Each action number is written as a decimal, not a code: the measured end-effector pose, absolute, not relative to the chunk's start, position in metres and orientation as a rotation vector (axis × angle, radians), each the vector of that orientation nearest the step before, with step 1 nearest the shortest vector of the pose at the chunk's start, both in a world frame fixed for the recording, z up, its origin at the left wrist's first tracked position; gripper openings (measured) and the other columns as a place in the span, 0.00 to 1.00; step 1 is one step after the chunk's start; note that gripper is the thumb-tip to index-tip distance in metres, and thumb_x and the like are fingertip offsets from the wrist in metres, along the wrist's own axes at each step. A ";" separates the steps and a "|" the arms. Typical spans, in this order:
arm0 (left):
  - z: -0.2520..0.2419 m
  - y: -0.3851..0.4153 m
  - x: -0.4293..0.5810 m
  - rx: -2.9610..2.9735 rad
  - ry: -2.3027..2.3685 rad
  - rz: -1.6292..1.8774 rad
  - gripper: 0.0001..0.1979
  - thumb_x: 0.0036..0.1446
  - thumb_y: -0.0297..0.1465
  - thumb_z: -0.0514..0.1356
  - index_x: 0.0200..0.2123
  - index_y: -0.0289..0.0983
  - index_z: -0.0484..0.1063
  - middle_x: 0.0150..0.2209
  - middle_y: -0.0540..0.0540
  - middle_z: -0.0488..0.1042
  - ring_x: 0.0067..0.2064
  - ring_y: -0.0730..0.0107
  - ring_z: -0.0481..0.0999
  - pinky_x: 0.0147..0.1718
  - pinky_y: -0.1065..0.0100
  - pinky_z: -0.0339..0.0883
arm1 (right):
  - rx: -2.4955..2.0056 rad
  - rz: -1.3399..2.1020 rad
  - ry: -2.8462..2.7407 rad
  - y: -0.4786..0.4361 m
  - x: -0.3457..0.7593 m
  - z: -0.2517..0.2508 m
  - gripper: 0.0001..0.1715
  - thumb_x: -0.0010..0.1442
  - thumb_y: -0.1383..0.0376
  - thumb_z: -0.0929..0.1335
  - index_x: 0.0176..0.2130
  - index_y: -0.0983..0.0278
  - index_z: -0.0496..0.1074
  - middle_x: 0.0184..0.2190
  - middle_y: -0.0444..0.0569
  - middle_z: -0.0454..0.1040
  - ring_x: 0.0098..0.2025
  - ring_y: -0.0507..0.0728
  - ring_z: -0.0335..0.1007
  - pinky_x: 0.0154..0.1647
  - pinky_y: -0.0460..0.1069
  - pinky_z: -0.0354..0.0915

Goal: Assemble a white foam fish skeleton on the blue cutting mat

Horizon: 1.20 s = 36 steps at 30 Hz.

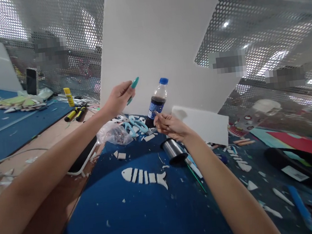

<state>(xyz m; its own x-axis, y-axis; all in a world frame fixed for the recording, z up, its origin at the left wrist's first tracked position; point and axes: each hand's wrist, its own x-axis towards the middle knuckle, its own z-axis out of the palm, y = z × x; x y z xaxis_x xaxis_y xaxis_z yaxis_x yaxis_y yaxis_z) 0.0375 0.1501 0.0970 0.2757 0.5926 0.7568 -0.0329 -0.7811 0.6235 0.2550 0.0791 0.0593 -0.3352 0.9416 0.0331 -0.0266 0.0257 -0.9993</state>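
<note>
My left hand (pixel 120 98) is raised above the table, its fingers closed on a teal-handled tool (pixel 135 82). Two teal ends stick out of the grip; the rest of the tool is hidden. My right hand (pixel 172 125) is held in a pinch in front of a cola bottle (pixel 156 104) with a blue cap. Whatever lies between its fingertips is too small to make out. Just below that hand, a spool of silvery wire or line (pixel 173 150) rests on its side. Nearer to me, several flat white pieces form a fish (pixel 142 176) on the blue mat (pixel 133 220).
Light blue scissors (pixel 136 124) and a plastic bag (pixel 114 133) sit by white scraps behind the mat. Yellow-black pliers (pixel 76 112), a glue stick (pixel 68 97) and a phone (pixel 82 156) are left. A white panel (pixel 161 38) stands behind; a black roll of tape (pixel 292 167) lies right.
</note>
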 end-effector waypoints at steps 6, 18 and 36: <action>0.090 0.157 0.035 2.173 0.613 1.527 0.19 0.62 0.32 0.55 0.17 0.39 0.60 0.20 0.51 0.57 0.23 0.72 0.57 0.27 0.68 0.54 | -0.905 1.483 -1.482 0.077 0.261 0.060 0.19 0.62 0.55 0.66 0.26 0.65 0.66 0.16 0.35 0.55 0.17 0.45 0.49 0.20 0.43 0.55; 0.075 0.162 0.037 2.673 0.744 1.191 0.04 0.61 0.26 0.53 0.35 0.36 0.67 0.28 0.47 0.65 0.35 0.64 0.65 0.37 0.64 0.59 | -0.752 1.344 -1.343 0.085 0.259 0.052 0.17 0.60 0.57 0.69 0.25 0.63 0.65 0.18 0.36 0.59 0.17 0.45 0.50 0.20 0.42 0.56; 0.075 0.155 0.045 2.295 0.520 0.959 0.23 0.66 0.40 0.46 0.19 0.38 0.53 0.22 0.51 0.55 0.23 0.75 0.55 0.25 0.68 0.56 | -0.716 1.255 -1.272 0.082 0.246 0.051 0.22 0.54 0.60 0.71 0.19 0.59 0.58 0.16 0.38 0.54 0.28 0.50 0.65 0.48 0.50 0.67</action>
<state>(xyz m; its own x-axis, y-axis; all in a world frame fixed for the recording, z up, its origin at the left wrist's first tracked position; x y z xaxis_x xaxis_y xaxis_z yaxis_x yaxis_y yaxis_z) 0.0453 0.1550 0.0749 0.6637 0.5504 0.5064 0.1243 -0.7488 0.6510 0.2457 0.0818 0.0506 -0.1608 0.9425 0.2928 -0.2802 0.2409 -0.9292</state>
